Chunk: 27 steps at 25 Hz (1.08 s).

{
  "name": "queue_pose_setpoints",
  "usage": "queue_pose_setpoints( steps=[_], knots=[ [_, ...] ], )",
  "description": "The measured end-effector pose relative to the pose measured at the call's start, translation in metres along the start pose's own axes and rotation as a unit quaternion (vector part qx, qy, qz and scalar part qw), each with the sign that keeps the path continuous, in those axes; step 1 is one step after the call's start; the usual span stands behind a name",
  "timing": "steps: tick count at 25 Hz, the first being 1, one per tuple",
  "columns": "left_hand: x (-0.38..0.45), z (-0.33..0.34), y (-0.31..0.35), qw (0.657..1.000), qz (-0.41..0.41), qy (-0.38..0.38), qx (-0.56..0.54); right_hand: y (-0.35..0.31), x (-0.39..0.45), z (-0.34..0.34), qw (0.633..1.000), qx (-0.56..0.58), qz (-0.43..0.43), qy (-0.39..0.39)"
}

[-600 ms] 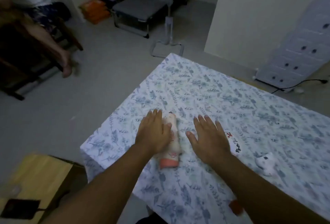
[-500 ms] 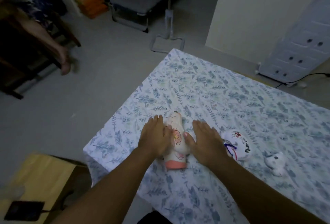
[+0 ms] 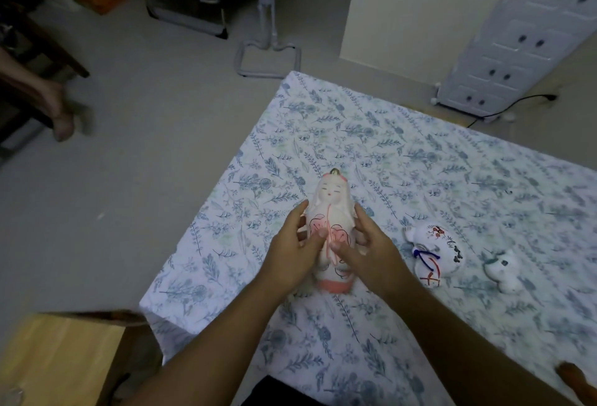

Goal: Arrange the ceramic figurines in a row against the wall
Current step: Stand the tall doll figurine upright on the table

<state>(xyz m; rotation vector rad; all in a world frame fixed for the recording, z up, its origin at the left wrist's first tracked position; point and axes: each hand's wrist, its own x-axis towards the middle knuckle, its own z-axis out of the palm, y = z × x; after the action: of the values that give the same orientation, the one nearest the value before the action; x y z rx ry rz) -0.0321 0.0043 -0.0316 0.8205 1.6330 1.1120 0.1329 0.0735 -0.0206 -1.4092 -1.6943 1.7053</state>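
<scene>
Doll figurine (image 3: 329,234) just rolled face-up; left hand (image 3: 290,253) and right hand (image 3: 365,253) now clasp it in a two-sided grip (others wait at 3 o'clock), ready to stand.

The scene is dimly and evenly lit, with a cool bluish-grey cast; no lamp or window is seen. Only soft, faint shadows are cast on the counter (image 3: 403,153) beneath the hands, and no glare is seen. Fine detail is softened throughout by grain. Straight lines are bowed toward the frame edges by the wide-angle lens. Beyond the counter, a foot (image 3: 63,121) is smeared by motion blur.
</scene>
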Motion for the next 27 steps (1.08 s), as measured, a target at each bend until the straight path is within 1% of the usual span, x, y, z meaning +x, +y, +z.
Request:
queue_pose_setpoints(
  steps=[5,9,14,17,23,25,26,27],
  knots=[
    [0.009,0.006,0.013,0.993,0.1,-0.01,0.065,-0.001,0.003,-0.015,0.995,-0.018,-0.097,0.031],
    [-0.001,0.013,0.001,0.982,0.161,-0.014,0.101,0.013,-0.007,-0.014,0.994,0.009,-0.099,0.034],
    [-0.024,0.026,-0.02,0.968,0.211,-0.006,0.137,0.041,-0.022,-0.011,0.996,-0.002,-0.088,0.03],
    [-0.028,0.029,-0.025,0.966,0.215,-0.001,0.142,0.047,-0.023,-0.01,0.995,-0.007,-0.095,0.032],
    [-0.012,0.022,-0.021,0.958,0.224,-0.014,0.178,0.036,-0.015,-0.007,0.992,-0.001,-0.124,0.033],
    [-0.015,0.023,-0.016,0.957,0.224,-0.015,0.184,0.032,-0.018,-0.008,0.991,-0.015,-0.126,0.037],
    [-0.018,0.025,-0.015,0.956,0.22,-0.004,0.196,0.03,-0.02,-0.009,0.991,-0.027,-0.126,0.04],
    [-0.023,0.029,-0.013,0.952,0.214,0.023,0.217,0.028,-0.023,-0.011,0.99,-0.037,-0.129,0.04]
  ],
)
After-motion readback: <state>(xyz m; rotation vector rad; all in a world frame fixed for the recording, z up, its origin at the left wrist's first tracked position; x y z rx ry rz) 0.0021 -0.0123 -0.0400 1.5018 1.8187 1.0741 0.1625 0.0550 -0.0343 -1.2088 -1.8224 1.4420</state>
